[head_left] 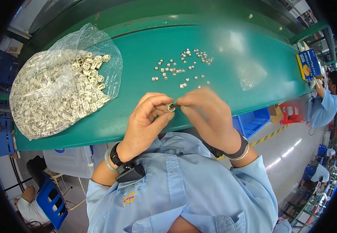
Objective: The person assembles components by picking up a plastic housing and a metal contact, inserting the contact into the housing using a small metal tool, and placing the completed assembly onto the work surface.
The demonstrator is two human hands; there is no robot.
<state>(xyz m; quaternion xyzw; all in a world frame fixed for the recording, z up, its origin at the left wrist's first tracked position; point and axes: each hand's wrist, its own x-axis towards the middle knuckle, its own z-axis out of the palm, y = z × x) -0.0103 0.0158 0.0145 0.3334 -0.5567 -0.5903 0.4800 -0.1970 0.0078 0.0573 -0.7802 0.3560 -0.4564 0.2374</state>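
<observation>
Near the front edge of the green tabletop, my left hand pinches a small cream plastic part between thumb and fingers. My right hand meets it there, thumb and forefinger closed on a small dark piece touching the part. That piece is too small to name. Beyond my hands lie several loose, shiny round metal pieces, scattered on the table. To the left, a clear plastic bag lies with its mouth open, full of cream plastic parts like the held one.
A blue and yellow box stands at the table's far right end, beside a person in light blue. Below the right edge are a blue bin and a red stool. Someone sits on a blue chair at lower left.
</observation>
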